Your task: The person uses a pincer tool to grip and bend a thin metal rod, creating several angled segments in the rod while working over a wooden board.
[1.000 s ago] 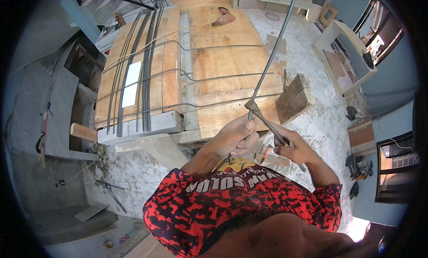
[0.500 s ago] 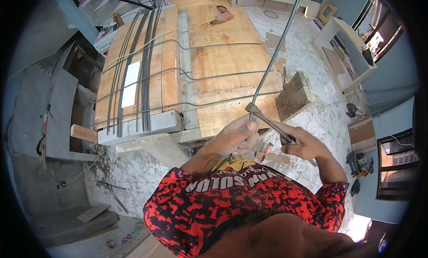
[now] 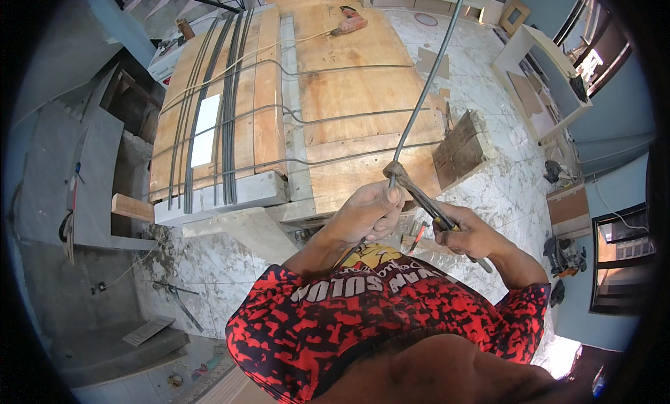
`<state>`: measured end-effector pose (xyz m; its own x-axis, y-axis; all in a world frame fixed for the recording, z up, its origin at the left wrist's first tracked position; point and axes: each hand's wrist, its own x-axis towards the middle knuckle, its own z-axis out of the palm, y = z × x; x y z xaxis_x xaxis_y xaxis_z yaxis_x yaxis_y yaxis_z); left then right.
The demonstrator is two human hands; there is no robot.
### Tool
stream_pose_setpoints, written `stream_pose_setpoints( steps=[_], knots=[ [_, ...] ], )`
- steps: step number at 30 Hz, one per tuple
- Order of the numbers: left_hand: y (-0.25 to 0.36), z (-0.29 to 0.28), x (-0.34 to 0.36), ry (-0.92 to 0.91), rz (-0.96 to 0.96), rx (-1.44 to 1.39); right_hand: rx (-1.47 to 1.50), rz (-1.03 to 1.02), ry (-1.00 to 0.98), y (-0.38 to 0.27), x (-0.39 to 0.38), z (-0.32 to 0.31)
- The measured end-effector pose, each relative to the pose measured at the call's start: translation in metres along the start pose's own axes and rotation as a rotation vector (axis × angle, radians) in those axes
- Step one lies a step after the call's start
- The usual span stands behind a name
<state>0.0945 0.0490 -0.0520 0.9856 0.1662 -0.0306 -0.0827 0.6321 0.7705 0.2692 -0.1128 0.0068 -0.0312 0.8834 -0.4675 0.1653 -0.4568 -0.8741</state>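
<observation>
My left hand (image 3: 368, 212) is closed around a long grey steel rod (image 3: 427, 90) that rises up and away toward the top of the view. My right hand (image 3: 466, 231) grips the yellow-and-dark handle of a rusty bending tool (image 3: 419, 195), whose head hooks the rod just above my left fist. Both hands are in front of my chest, over the near edge of a plywood worktable (image 3: 349, 90). I wear a red and black patterned shirt.
Several long steel rods (image 3: 227, 111) lie lengthwise and crosswise on the table. A drill (image 3: 349, 20) rests at its far end. A wooden block (image 3: 460, 149) stands on the marble floor to the right. White cabinets (image 3: 544, 76) line the right wall.
The right hand and the tool's handle have shifted slightly to the right. The rod stands a little more upright than before.
</observation>
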Motion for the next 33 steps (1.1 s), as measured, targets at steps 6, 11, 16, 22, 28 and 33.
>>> stream_pose_setpoints(
  steps=[6, 11, 16, 22, 28, 33],
  knots=[
    [-0.002, -0.006, 0.004, -0.091, -0.057, -0.168, -0.178, -0.150, 0.047, 0.021, 0.011, -0.022],
    [-0.003, -0.001, 0.005, -0.060, -0.097, -0.083, -0.361, -0.072, 0.138, 0.000, 0.009, -0.039],
    [-0.001, -0.001, 0.005, -0.100, -0.104, -0.129, -0.338, -0.085, 0.171, -0.002, 0.012, -0.035],
    [0.001, -0.002, 0.005, -0.131, -0.076, -0.169, -0.220, -0.261, 0.253, 0.023, 0.028, -0.015],
    [0.003, 0.003, 0.003, -0.146, -0.060, -0.150, -0.206, -0.261, 0.287, 0.027, 0.032, -0.007],
    [0.009, 0.004, -0.002, -0.201, -0.088, -0.227, -0.151, -0.267, 0.301, 0.033, 0.030, -0.002]
  ],
)
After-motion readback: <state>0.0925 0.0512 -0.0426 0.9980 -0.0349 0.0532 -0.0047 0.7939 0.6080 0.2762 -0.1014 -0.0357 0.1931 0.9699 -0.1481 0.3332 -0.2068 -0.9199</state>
